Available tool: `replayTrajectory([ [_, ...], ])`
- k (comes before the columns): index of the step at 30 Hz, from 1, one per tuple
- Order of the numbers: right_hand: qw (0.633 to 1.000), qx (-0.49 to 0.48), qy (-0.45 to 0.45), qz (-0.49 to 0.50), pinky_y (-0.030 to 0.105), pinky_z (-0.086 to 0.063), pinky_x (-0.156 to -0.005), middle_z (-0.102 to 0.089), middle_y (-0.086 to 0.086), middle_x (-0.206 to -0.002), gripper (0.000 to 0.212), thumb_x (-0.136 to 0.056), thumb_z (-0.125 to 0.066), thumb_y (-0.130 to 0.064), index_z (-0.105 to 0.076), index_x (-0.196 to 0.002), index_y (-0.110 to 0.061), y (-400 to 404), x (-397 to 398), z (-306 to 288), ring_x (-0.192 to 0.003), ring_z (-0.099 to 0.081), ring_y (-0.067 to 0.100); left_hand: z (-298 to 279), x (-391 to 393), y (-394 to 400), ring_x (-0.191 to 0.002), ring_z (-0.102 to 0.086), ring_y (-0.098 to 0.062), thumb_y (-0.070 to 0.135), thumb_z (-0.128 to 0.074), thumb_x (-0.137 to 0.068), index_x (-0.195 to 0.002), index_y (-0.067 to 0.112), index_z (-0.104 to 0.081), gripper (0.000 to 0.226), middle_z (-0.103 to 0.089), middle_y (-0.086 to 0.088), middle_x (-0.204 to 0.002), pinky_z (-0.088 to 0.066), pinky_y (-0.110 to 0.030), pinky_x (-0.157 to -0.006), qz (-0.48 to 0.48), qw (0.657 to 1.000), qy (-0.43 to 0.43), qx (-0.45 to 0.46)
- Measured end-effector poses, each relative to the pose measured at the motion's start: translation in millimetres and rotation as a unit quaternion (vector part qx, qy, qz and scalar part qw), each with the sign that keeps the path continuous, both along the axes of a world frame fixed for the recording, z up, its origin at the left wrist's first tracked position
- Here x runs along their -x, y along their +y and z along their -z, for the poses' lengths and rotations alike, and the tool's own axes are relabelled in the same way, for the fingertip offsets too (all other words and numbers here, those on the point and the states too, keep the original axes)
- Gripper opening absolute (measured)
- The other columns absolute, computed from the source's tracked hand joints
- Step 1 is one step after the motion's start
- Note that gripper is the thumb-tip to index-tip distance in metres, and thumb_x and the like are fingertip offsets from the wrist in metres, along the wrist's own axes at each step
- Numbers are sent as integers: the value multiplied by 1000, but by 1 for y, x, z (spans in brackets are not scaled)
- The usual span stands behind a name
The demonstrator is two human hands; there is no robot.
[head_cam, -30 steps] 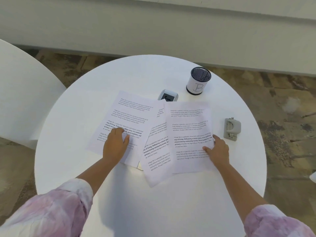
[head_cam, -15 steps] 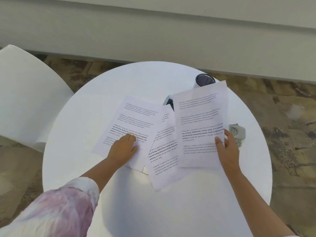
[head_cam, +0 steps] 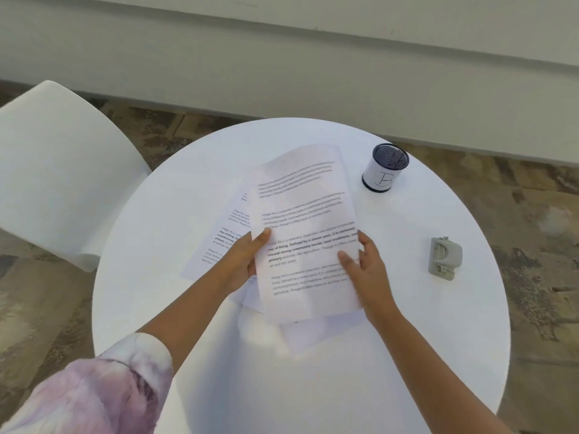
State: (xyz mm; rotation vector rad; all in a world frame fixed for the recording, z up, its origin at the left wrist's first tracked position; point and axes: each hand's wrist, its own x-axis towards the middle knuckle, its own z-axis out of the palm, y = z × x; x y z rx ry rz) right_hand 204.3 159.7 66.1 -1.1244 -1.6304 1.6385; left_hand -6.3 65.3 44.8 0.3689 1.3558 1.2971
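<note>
A printed sheet of paper (head_cam: 305,220) is lifted above the round white table (head_cam: 407,355), blurred by motion. My left hand (head_cam: 242,261) pinches its left edge, thumb on top. My right hand (head_cam: 366,267) holds its right edge, thumb on the page and fingers behind. Two more printed sheets lie on the table below: one (head_cam: 219,239) shows to the left, the other (head_cam: 316,333) peeks out under the lifted page.
A white pen cup (head_cam: 383,169) marked "B" with a dark mesh rim stands at the back right. A grey hole punch (head_cam: 445,257) lies to the right. A white chair (head_cam: 59,170) stands left of the table. A wall runs behind.
My right hand lifted the right sheet and carried it left over the other pages. My left hand left the left sheet and took hold of the lifted page's left edge.
</note>
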Motion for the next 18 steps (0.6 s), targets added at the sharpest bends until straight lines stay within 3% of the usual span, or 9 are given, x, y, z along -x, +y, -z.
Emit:
replayTrajectory([
  [3, 999, 41, -22, -6, 12, -49, -76, -61, -14, -106, 37, -93, -49, -32, -39, -128, -27, -7, 9, 3, -91, -62, -8, 0, 11, -4, -95, -67, -19, 24, -57, -88, -120, 17, -57, 33, -67, -4, -113, -56, -26, -64, -38, 998, 52, 14],
  [5, 994, 95, -50, 25, 28, -47, -95, -59, -9, -117, 40, -93, -35, -50, -42, -126, -29, -7, 14, 13, -111, -57, 6, 3, 21, -9, -99, -65, -20, 23, -59, -87, -120, 16, -57, 34, -67, -3, -112, -55, -29, -68, -57, 996, 71, 23],
  [7, 978, 193, -61, 45, 41, -45, -99, -60, -2, -114, 44, -92, -25, -59, -48, -118, -33, -4, 20, 20, -112, -56, 19, 6, 33, -16, -97, -64, -19, 22, -59, -87, -122, 14, -56, 36, -66, -4, -112, -55, -32, -73, -79, 994, 75, 31],
  [9, 955, 289, -52, 36, 38, -51, -85, -62, 2, -103, 47, -92, -24, -58, -52, -113, -27, -3, 26, 25, -100, -60, 23, 6, 46, -24, -93, -65, -17, 22, -58, -88, -121, 15, -56, 34, -67, -4, -109, -54, -34, -74, -86, 991, 90, 39],
  [12, 947, 307, -95, 3, 33, -55, -72, -64, 9, -98, 50, -94, -36, -51, -55, -117, -10, -2, 36, 32, -85, -64, 24, 8, 68, -36, -89, -67, -14, 23, -57, -88, -116, 18, -58, 29, -68, 0, -105, -54, -33, -73, -73, 990, 112, 52],
  [18, 940, 294, -167, 41, 38, -53, -79, -64, 21, -102, 55, -95, -38, -46, -53, -122, -1, -2, 66, 48, -89, -64, 31, 31, 96, -44, -102, -59, -27, 24, -59, -89, -116, 11, -59, 30, -63, -7, -113, -46, -40, -90, -106, 972, 159, 136],
])
